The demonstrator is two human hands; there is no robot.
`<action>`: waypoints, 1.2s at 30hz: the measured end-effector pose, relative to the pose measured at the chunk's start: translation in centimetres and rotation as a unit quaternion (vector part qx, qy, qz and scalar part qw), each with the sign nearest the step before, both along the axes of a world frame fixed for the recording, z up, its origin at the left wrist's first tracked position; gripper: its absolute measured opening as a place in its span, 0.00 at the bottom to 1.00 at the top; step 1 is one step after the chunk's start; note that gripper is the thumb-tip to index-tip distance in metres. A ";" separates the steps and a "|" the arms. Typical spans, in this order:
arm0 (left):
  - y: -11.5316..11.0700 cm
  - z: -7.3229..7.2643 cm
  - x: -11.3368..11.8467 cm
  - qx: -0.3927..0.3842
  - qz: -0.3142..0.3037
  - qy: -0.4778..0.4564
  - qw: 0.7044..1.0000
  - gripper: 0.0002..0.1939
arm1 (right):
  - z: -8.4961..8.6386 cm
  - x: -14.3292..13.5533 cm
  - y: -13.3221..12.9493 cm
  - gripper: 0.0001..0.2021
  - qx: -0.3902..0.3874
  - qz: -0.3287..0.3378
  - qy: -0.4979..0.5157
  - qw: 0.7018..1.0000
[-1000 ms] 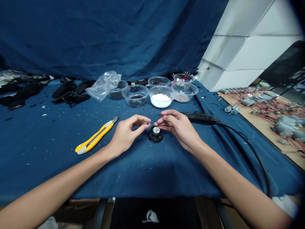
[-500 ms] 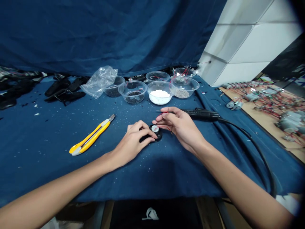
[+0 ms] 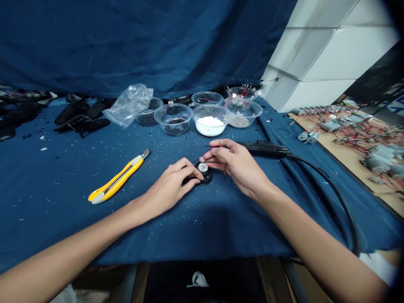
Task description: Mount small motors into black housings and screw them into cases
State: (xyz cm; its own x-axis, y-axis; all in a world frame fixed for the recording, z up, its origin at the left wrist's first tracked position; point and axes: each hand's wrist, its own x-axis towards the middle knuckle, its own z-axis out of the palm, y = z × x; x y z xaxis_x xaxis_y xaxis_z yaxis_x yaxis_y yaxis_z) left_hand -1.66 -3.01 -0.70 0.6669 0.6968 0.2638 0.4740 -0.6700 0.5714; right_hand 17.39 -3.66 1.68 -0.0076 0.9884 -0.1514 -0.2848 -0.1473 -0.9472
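Note:
My left hand (image 3: 167,183) lies over a round black plastic housing (image 3: 206,180), thumb and fingers closed on its left side. A small silvery motor (image 3: 203,167) sits on or in the housing; how deep it goes is hard to tell. Thin red wires (image 3: 217,164) run from the motor toward my right hand (image 3: 238,166), whose thumb and fingertips pinch them at the motor's upper right. Just behind that hand lies a black corded electric screwdriver (image 3: 268,150), its tip pointing left.
A yellow utility knife (image 3: 118,179) lies to the left. Clear plastic bowls (image 3: 176,120) with small parts and white material stand behind, beside a plastic bag (image 3: 128,105). Black parts (image 3: 82,115) are at far left; several wired motors (image 3: 383,160) cover a board at right.
The whole view has shifted slightly. Both hands stay at the housing and motor; a red wire now arcs a little higher over my right fingertips.

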 end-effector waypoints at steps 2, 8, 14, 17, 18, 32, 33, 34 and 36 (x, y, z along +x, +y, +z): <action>0.1 0.0 0.0 -0.006 -0.001 -0.009 1.000 0.06 | 0.0 0.0 0.0 0.08 0.000 0.001 0.001 1.000; 0.2 -0.3 0.0 -0.018 0.014 -0.028 0.999 0.06 | -0.2 0.0 0.1 0.08 0.003 0.000 -0.004 1.000; 0.0 -0.8 0.4 -0.034 0.053 -0.064 0.996 0.05 | -0.1 0.0 0.1 0.08 0.004 -0.004 -0.005 1.000; 0.0 -0.8 0.4 -0.036 0.046 -0.060 0.996 0.05 | -0.1 0.0 0.1 0.08 0.001 -0.004 -0.004 1.000; 0.1 -0.7 0.4 -0.039 0.041 -0.056 0.997 0.06 | -0.1 0.0 0.0 0.08 0.001 -0.004 -0.004 1.000; 0.5 0.1 0.1 -0.025 0.012 -0.006 1.000 0.07 | -0.2 0.0 0.1 0.07 0.003 -0.002 -0.017 1.000; 0.5 0.1 0.0 -0.022 0.010 -0.004 1.000 0.07 | -0.2 0.0 0.1 0.07 0.003 -0.002 -0.019 1.000; 0.5 0.1 0.0 -0.021 0.010 -0.002 1.000 0.07 | -0.2 0.0 0.1 0.07 0.004 -0.002 -0.021 1.000; 0.6 0.1 -0.1 -0.019 0.009 0.003 1.000 0.06 | -0.3 0.0 0.1 0.07 0.007 -0.002 -0.024 1.000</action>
State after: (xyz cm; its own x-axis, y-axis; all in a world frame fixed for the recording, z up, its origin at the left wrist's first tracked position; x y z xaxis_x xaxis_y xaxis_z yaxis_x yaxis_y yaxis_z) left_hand -1.78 -2.43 -0.64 0.6553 0.7186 0.2330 0.4894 -0.6388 0.5937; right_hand 17.35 -3.59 1.42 0.0029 0.9904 -0.1385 -0.2388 -0.1338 -0.9618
